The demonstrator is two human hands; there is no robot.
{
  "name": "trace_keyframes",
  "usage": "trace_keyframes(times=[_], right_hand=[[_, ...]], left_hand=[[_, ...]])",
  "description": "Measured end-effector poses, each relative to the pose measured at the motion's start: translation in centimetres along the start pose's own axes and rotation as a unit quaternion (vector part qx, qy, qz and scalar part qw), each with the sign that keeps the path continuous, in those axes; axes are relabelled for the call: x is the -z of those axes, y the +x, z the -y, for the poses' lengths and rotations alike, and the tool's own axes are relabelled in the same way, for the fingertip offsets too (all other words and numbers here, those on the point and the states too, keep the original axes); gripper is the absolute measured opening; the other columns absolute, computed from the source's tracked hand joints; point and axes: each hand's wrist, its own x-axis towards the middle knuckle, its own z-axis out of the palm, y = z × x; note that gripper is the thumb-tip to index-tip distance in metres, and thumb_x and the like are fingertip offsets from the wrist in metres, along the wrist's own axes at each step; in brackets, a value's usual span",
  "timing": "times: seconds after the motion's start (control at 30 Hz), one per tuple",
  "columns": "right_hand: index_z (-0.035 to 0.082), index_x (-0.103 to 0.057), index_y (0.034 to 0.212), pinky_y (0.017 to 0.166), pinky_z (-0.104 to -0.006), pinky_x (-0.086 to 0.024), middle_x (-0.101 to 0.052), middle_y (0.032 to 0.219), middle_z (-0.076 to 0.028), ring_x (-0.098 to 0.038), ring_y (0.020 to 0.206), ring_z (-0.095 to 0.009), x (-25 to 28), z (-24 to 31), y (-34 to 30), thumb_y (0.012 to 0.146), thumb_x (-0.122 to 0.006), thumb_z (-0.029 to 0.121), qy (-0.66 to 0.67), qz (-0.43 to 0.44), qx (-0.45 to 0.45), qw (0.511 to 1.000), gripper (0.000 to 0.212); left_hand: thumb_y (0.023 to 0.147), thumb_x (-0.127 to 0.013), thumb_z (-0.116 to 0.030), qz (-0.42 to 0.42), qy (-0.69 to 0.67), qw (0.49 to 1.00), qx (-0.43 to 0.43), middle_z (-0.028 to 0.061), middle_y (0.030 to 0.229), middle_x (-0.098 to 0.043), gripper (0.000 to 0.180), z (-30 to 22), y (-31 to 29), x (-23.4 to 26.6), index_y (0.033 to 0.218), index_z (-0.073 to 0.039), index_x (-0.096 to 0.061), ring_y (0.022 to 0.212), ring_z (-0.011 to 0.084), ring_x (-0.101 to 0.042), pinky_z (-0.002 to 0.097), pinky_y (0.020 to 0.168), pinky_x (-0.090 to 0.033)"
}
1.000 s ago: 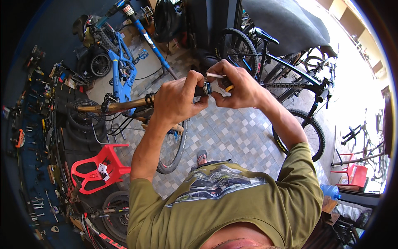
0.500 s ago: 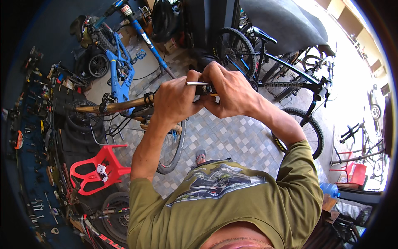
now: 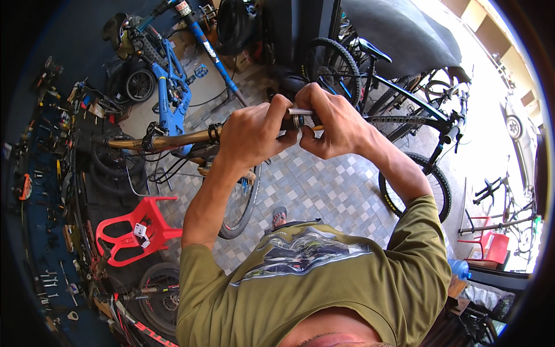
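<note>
A gold bicycle handlebar (image 3: 179, 139) runs in from the left and passes beneath my left hand (image 3: 248, 132). My left hand is closed around its right end, where a black part (image 3: 293, 123) shows between my hands. My right hand (image 3: 335, 122) is closed in a pinch just beyond that end. A thin silver strip (image 3: 300, 111) runs from the right fingers toward the left hand. Below it, a narrow yellow piece (image 3: 316, 128) shows by the right thumb. My fingers hide most of both, and their kind cannot be made out.
A blue bicycle frame (image 3: 170, 101) stands at the far left beside a blue tube (image 3: 202, 49). A black bicycle (image 3: 399, 118) is parked at the right. A red plastic chair (image 3: 130, 231) stands at the left, near a wall of hanging tools (image 3: 46, 173). Tiles cover the floor (image 3: 289, 185).
My hands have moved slightly apart, the right one shifting rightward. More of the black part and the yellow piece shows between them. The silver strip has shifted right and slightly up.
</note>
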Motion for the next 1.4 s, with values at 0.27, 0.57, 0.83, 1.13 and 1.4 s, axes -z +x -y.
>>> trace_keyframes(times=[0.27, 0.57, 0.83, 1.13, 1.4], right_hand=[[-0.001, -0.050, 0.110, 0.075, -0.0430, -0.055, -0.063, 0.095, -0.017, -0.066, 0.079, -0.037, -0.1, -0.4, -0.2, 0.073, -0.071, 0.008, 0.049, -0.010, 0.009, 0.999, 0.043], [0.001, -0.050, 0.105, 0.077, -0.0417, -0.055, -0.061, 0.093, -0.015, -0.065, 0.081, -0.035, -0.8, 0.3, -0.7, 0.072, -0.072, 0.003, 0.062, -0.015, -0.011, 0.998, 0.039], [0.000, -0.053, 0.110, 0.072, -0.0403, -0.055, -0.066, 0.090, -0.015, -0.068, 0.077, -0.030, -0.5, -0.5, -0.5, 0.076, -0.074, 0.011, 0.090, -0.051, 0.016, 0.994, 0.042], [0.006, -0.065, 0.097, 0.057, -0.0479, -0.044, -0.061, 0.066, -0.014, -0.064, 0.059, -0.035, 4.5, 0.5, -4.0, 0.108, -0.057, 0.041, -0.076, 0.072, -0.133, 0.986, 0.038], [0.007, -0.073, 0.102, 0.056, -0.0447, -0.050, -0.069, 0.071, -0.012, -0.068, 0.060, -0.030, 5.2, 1.6, -2.0, 0.109, -0.056, 0.037, -0.149, 0.143, -0.122, 0.971, 0.035]], left_hand=[[0.077, -0.088, -0.021, 0.000, 0.003, 1.000, -0.010, 0.0067, 0.082, -0.073, 0.049, -0.3, -0.1, 0.3, 0.110, -0.010, -0.053, 0.072, 0.0322, -0.074, 0.0445, 0.064, -0.059], [0.076, -0.088, -0.020, 0.009, 0.007, 1.000, -0.003, 0.0066, 0.078, -0.070, 0.049, -0.3, -0.1, 0.4, 0.108, -0.009, -0.053, 0.071, 0.0324, -0.074, 0.0445, 0.064, -0.058], [0.077, -0.086, -0.017, -0.015, 0.006, 0.999, -0.040, 0.0060, 0.076, -0.066, 0.047, -0.6, 0.1, 0.2, 0.104, -0.012, -0.049, 0.072, 0.0293, -0.073, 0.0439, 0.061, -0.056], [0.080, -0.083, -0.020, -0.046, -0.005, 0.997, -0.056, 0.0062, 0.084, -0.072, 0.047, -0.6, 0.7, 0.0, 0.121, -0.015, -0.059, 0.074, 0.0295, -0.073, 0.0410, 0.063, -0.058], [0.080, -0.084, -0.022, -0.053, -0.009, 0.997, -0.047, 0.0071, 0.084, -0.071, 0.047, -0.5, 1.0, -0.5, 0.122, -0.015, -0.064, 0.074, 0.0302, -0.073, 0.0421, 0.064, -0.058]])
